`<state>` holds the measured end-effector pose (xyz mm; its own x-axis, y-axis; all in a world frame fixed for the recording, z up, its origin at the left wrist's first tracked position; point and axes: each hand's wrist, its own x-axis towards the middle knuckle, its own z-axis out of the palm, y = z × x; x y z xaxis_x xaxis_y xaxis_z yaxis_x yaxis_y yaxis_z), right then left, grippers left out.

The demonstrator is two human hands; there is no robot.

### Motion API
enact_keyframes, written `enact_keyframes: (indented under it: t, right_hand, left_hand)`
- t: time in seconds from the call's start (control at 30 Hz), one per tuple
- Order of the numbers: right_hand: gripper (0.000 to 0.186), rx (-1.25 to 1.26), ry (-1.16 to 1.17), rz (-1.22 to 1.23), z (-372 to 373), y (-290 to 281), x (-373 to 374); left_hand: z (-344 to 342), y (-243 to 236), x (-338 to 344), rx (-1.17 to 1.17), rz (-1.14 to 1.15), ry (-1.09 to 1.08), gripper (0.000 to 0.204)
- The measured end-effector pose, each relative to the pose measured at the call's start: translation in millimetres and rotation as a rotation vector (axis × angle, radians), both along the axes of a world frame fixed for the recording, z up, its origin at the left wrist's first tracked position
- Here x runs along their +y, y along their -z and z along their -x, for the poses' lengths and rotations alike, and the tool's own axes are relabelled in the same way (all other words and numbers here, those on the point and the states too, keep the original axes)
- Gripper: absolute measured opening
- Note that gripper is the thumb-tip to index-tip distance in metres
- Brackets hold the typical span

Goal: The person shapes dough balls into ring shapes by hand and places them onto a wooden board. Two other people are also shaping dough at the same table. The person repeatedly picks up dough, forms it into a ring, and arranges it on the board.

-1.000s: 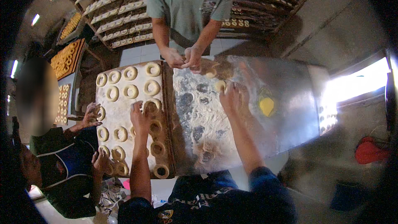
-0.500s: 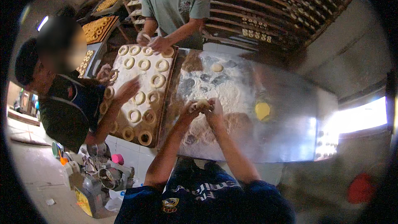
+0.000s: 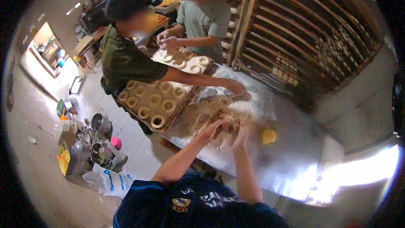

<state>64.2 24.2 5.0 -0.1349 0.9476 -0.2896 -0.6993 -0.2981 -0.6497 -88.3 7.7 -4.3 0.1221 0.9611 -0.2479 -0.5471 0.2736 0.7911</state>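
Note:
Over the floured part of the metal table (image 3: 291, 166), my left hand (image 3: 214, 130) and my right hand (image 3: 240, 136) are close together. Their fingers curl round a small piece of pale dough (image 3: 228, 123), which they partly hide; blur keeps its exact shape from showing. Loose flour (image 3: 240, 107) lies just beyond my fingers. To the right of my right hand sits a yellow lump (image 3: 268, 136). Left of my hands stands a wooden tray (image 3: 166, 127) bearing several rows of dough rings (image 3: 168, 105).
A co-worker in a dark cap reaches across the tray, one hand (image 3: 235, 87) on the flour ahead of mine. Another person in a grey-green shirt (image 3: 211, 21) handles dough at the far end. Slatted racks (image 3: 291, 33) line the back. Pots (image 3: 101, 122) and a white sack (image 3: 110, 181) lie on the floor.
My view has swung left and tilted. The capped co-worker's arm has moved from over the tray to the floured table, where a dough ball lay. My hands still hold the dough.

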Motion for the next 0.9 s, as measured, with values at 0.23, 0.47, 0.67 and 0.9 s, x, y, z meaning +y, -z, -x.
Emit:
enact_keyframes:
  t: [0.23, 0.47, 0.67, 0.9]
  right_hand:
    - [0.041, -0.120, -0.121, 0.014, 19.7, -34.8, -15.2]
    - [0.056, -0.188, -0.101, 0.090, 61.3, -39.3, -17.5]
    - [0.065, 0.000, -0.230, 0.175, 93.2, -58.0, -33.7]
    - [0.070, -0.042, -0.276, 0.045, 136.4, -42.1, -25.7]
  left_hand:
    - [-0.5, -39.3, -11.4, 0.629, -0.229, -0.198, 0.040]
    - [16.3, -50.0, -2.7, 0.677, -0.220, -0.394, 0.053]
    - [60.3, -63.3, -16.6, 1.264, -0.289, -0.102, 0.055]
    - [115.3, -47.5, -12.8, 0.917, -0.320, -0.275, 0.045]
